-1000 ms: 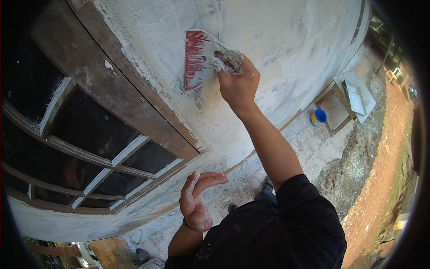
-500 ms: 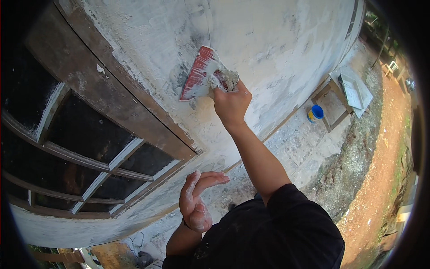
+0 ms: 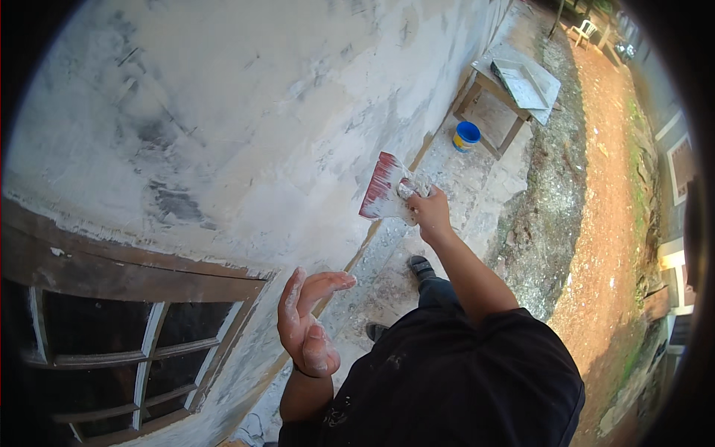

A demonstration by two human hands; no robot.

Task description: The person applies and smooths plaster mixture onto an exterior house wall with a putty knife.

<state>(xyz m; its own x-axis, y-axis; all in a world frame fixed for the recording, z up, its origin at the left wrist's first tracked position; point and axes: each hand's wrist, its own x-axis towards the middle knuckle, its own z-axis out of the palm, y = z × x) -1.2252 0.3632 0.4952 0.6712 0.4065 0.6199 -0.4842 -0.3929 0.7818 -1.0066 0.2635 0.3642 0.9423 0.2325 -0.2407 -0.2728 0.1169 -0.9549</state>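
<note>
My right hand [image 3: 432,212] is closed around a wide putty knife [image 3: 384,190], whose red blade is streaked with white filler. The blade stands out before the wall as seen from above; whether its edge touches anything, I cannot tell. White paste clings around the handle and my fingers. Nearer my body, my left hand [image 3: 307,328] is raised and holds nothing, its whitened fingers bent and apart. Ahead and to the left runs the wall [image 3: 298,141], covered in patchy white filler with grey areas showing.
A brown-framed window [image 3: 145,287] with small panes is at the lower left. By the wall ahead stand a blue bucket [image 3: 466,136] and a low wooden table [image 3: 482,71] bearing a shallow tray [image 3: 521,86]. Farther off is a white chair [image 3: 585,31] beside a dirt path [image 3: 603,186].
My right hand has drawn the putty knife off the wall beside the window, back toward the right and lower. The view has swung right. My left hand keeps its bent pose.
</note>
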